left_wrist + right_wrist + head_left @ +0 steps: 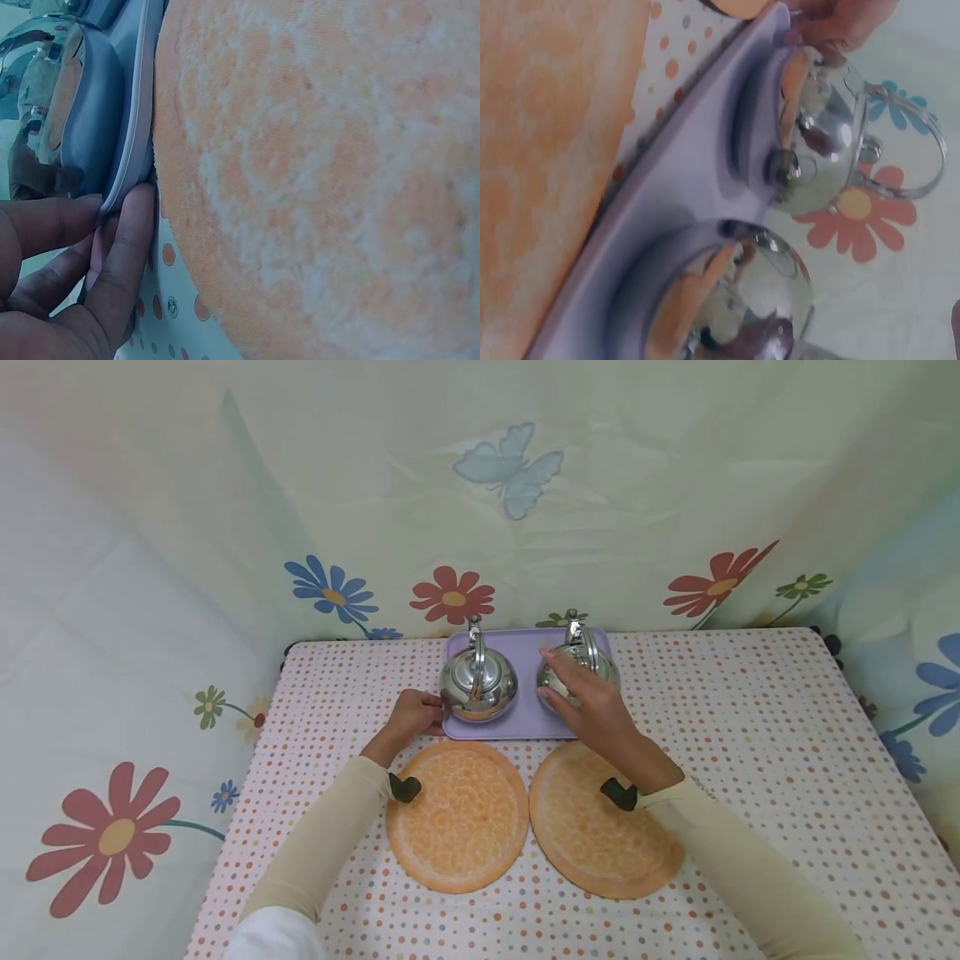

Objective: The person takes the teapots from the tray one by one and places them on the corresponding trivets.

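Two shiny metal kettles, a left one (491,697) and a right one (609,672), stand side by side on a lavender tray (527,725). My left hand (412,713) pinches the tray's near-left corner, with the thumb above the rim and fingers below, as the left wrist view shows close up. Over the right kettle is my right hand (594,706), its thumb and fingers spread apart and partly hiding the kettle body. In the right wrist view the right kettle (776,274) is nearer the camera, and the left kettle's looped handle (937,142) stands upright.
Two round pizza-patterned mats, a left one (459,818) and a right one (592,847), lie in front of the tray under my forearms. A dotted cloth (757,735) covers the table. Behind the tray hangs a flowered curtain (600,527).
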Action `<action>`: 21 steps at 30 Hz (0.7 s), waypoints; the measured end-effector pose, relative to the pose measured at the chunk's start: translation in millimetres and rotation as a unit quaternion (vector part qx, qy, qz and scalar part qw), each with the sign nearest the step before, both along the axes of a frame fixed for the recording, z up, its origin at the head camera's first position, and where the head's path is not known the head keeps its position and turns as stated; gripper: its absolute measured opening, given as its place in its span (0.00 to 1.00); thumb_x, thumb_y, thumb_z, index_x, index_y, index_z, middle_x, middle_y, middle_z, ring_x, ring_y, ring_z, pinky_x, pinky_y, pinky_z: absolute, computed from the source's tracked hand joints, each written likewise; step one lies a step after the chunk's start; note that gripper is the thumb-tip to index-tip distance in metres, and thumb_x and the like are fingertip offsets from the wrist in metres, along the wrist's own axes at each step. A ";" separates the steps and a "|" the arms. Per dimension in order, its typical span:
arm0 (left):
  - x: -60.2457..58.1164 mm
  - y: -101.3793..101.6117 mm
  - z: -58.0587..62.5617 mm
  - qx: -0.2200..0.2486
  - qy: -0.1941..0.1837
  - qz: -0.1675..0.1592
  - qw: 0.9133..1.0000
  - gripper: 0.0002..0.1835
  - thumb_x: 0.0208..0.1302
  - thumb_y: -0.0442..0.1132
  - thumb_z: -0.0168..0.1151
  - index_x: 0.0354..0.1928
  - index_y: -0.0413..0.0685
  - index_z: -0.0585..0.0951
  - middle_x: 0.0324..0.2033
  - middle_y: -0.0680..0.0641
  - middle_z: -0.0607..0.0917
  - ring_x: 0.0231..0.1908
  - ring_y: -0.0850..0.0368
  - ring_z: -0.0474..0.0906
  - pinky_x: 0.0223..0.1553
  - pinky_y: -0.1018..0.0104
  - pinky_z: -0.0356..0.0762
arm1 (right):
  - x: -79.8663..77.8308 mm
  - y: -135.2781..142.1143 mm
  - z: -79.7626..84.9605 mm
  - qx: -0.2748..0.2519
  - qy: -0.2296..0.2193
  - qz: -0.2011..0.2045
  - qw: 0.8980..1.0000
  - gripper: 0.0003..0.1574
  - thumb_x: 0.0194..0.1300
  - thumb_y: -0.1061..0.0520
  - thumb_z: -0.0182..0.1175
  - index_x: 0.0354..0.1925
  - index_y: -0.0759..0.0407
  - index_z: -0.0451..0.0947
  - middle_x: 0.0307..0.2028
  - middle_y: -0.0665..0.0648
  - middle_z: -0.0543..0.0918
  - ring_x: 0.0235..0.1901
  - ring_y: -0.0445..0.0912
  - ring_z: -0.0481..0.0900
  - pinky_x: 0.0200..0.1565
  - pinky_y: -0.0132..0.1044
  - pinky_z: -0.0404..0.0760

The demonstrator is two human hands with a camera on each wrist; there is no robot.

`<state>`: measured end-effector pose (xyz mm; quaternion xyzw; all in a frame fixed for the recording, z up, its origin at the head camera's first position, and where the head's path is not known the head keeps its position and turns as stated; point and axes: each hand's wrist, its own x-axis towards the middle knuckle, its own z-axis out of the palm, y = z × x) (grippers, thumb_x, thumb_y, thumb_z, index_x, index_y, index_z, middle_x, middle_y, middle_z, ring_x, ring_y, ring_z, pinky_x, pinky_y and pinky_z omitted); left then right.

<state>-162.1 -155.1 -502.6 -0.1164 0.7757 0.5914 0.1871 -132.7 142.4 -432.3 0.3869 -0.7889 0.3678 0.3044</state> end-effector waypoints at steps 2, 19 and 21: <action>0.2 0.2 0.9 -0.002 0.000 -0.001 1.000 0.18 0.62 0.25 0.60 0.53 0.24 0.77 0.45 0.29 0.81 0.28 0.48 0.86 0.31 0.64 0.87 | 0.4 -3.5 -2.4 -0.003 -0.008 0.002 1.000 0.39 0.48 0.72 0.72 0.60 0.72 0.72 0.59 0.66 0.76 0.57 0.58 0.76 0.59 0.40 0.76; -1.5 0.1 -3.4 -0.001 0.009 0.003 1.000 0.17 0.60 0.25 0.61 0.52 0.24 0.77 0.44 0.30 0.82 0.27 0.50 0.85 0.30 0.64 0.87 | 11.9 -28.3 13.3 -0.125 -0.354 0.049 0.925 0.29 0.60 0.72 0.64 0.59 0.77 0.70 0.56 0.72 0.76 0.57 0.62 0.75 0.56 0.47 0.77; -1.5 0.1 -4.5 0.002 0.008 0.005 1.000 0.17 0.61 0.25 0.60 0.52 0.23 0.77 0.44 0.29 0.82 0.28 0.49 0.85 0.31 0.64 0.87 | 12.8 -30.5 16.1 -0.140 -0.403 0.058 0.902 0.30 0.62 0.71 0.63 0.61 0.77 0.69 0.57 0.72 0.75 0.58 0.62 0.73 0.58 0.46 0.76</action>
